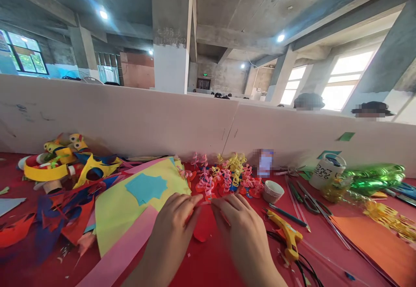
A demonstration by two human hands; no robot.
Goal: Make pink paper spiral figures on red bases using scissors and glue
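Observation:
My left hand (178,217) and my right hand (238,220) face each other over the red table, fingertips pinched on a thin pale pink strip (206,203) stretched between them. The strip's exact kind is too small to make out. Just below it lies a red rounded piece of paper (202,229). Beyond my fingertips stands a cluster of curled pink paper spirals (208,181) on red bases, with yellow paper spirals (236,165) among them. A small white cup (273,191) sits right of the cluster.
Yellow and pink paper sheets (113,209) lie at left, a blue cutout (147,188) on top. Further left are paper scraps (74,217). At right lie a yellow glue gun (287,235), scissors (313,200) and orange paper (377,243). A white partition (130,118) closes the back.

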